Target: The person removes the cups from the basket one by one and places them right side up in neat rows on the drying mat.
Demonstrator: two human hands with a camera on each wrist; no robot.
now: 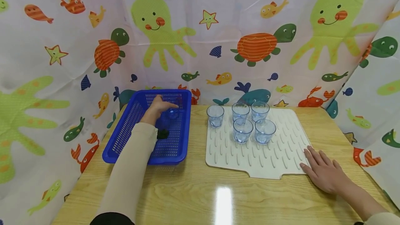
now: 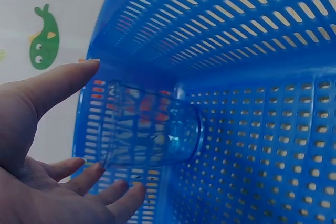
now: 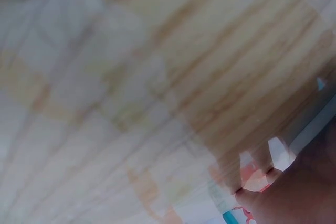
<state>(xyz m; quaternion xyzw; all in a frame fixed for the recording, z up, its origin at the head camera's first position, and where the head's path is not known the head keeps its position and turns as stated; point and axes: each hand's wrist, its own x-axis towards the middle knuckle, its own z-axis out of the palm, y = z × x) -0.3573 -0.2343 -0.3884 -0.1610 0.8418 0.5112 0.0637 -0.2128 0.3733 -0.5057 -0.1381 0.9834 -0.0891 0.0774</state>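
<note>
My left hand (image 1: 157,108) reaches into a blue plastic basket (image 1: 188,127), its fingers spread around a clear drinking glass (image 1: 173,113). In the left wrist view that glass (image 2: 149,129) lies tilted near the basket wall, its mouth facing the parted thumb and fingers of my left hand (image 2: 44,179). A gap shows between thumb and glass; whether the lower fingers touch its rim I cannot tell. My right hand (image 1: 326,173) rests with extended fingers on the right front corner of a white ridged drying mat (image 1: 225,150), holding nothing.
Several clear glasses stand upright on the mat's back left part, among them a left one (image 1: 215,116) and a front one (image 1: 242,131). Mat and basket share a wooden table (image 1: 181,197). A sea-animal curtain (image 1: 218,61) encloses the back and sides.
</note>
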